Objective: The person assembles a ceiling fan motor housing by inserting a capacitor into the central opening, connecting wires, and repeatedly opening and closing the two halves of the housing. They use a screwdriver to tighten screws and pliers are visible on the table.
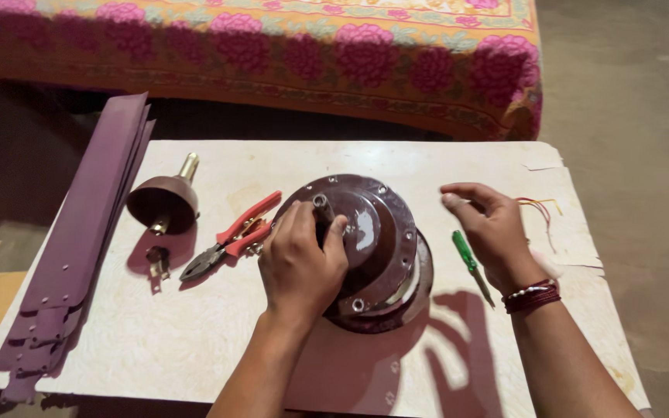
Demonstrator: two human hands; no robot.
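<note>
So the brown fan motor (pixel 369 248) sits dead center of the frame on the pale bench (pixel 195 340), tipped a bit because its lower shell sticks out on the right side. The left hand (pixel 301 263) is wrapped over its top left, fingers curled around the short shaft (pixel 321 205) in a closed grip. The right hand (pixel 489 232) hovers just right of the motor, fingers loosely spread, holding nothing, right above the green screwdriver (pixel 470 265).

What I'd worry about: the motor looks like it's resting unevenly, so if the left hand twists hard it could rock or slide toward the bottom edge of the frame, where the bench ends close to the person. The thin red and yellow wires (pixel 540 207) at center right could snag under the right wrist. The red-handled pliers (pixel 232 236) lie just left of the motor, nearly touching the left hand, easy to knock.

Room-wise, the left of the frame is crowded: the brown cup on its rod (pixel 164 203) and the stacked purple fan blades (pixel 79 240) overhanging the left edge. Lower left of the bench is open, and so is the strip above the motor. The right edge is chipped and close to the wires.
</note>
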